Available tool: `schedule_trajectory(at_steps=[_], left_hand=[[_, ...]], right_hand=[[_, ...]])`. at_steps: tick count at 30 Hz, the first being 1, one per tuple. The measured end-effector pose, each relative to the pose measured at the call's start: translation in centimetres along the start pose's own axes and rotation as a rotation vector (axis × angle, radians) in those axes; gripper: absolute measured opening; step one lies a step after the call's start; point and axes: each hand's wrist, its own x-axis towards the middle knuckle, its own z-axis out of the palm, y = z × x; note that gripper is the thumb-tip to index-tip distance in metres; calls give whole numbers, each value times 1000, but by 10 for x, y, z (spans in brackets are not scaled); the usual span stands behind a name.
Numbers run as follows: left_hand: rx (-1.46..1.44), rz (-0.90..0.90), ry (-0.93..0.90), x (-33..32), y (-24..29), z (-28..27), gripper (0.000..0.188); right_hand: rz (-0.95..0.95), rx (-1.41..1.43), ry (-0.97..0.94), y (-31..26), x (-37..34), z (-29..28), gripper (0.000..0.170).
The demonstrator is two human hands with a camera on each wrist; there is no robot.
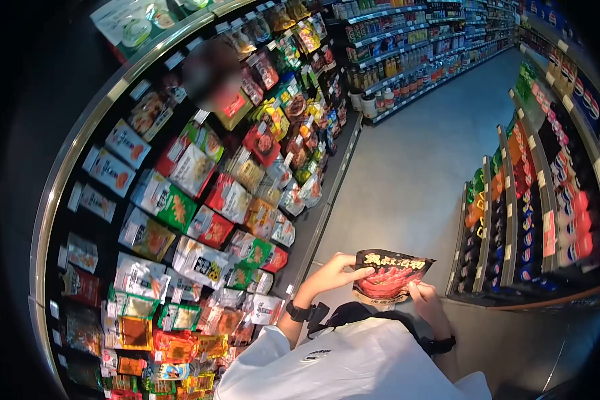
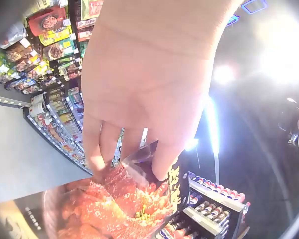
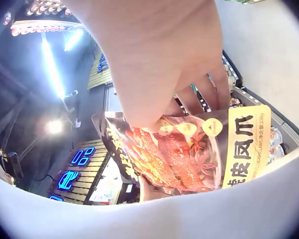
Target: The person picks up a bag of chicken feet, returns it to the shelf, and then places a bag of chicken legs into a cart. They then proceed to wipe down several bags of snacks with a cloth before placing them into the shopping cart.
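Biggest first: snack rack point(image 1: 39, 253) fills the left of the head frame, loaded with hanging and stacked packs; grey floor point(image 1: 413, 167) runs up the middle, drinks shelving point(image 1: 541, 179) along the right edge. White shirt point(image 1: 367, 360) at bottom centre. The item in play is the dark pouch point(image 1: 395, 275) with the red food print, lower centre, clear of the rack, front panel up toward the head camera. Left hand point(image 1: 335, 273) grips its left side, thumb over the front; right hand point(image 1: 430, 303) pinches the lower right corner. Fingers of both are closed on the pouch. Black wristband point(image 1: 302, 311) on the left wrist. Status, my read: pick-up done, pouch under inspection. No tear visible on the parts that show, so probably unopened. Left: looking it over and putting it down somewhere; neither looks finished.
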Motion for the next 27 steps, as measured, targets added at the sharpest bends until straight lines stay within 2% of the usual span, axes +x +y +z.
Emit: schedule_trajectory(at_steps=[2, 5, 8, 9, 11, 15, 16, 17, 19, 22, 27], left_hand=[[-44, -11, -16, 41, 12, -14, 30], [-75, -16, -18, 104, 3, -32, 34], [-119, 62, 24, 169, -28, -39, 35], [-179, 20, -41, 190, -21, -49, 39], [-236, 100, -32, 235, -42, -64, 44], [-191, 74, -120, 328, -90, -126, 45], [-179, 47, -142, 352, -96, -146, 45], [-167, 20, -161, 375, -100, -168, 44], [-164, 88, -133, 414, -109, -204, 42], [-210, 195, -55, 464, -113, -250, 38], [-240, 115, -79, 541, -159, -300, 37]], right_hand=[[77, -36, -81, 20, 31, -24, 34], [103, 85, -5, -13, 87, -40, 36], [116, -54, 50, 23, 148, -53, 32], [114, -84, 68, 31, 168, -59, 33], [128, -170, 105, 42, 214, -71, 33], [81, -188, 101, 54, 323, -83, 37], [135, -285, 38, 53, 351, -90, 31], [125, -241, 45, 49, 381, -92, 27], [119, -152, 42, 27, 434, -92, 21], [-45, -229, 85, 26, 511, -102, 17], [-85, -260, 34, 55, 609, -116, 17]])
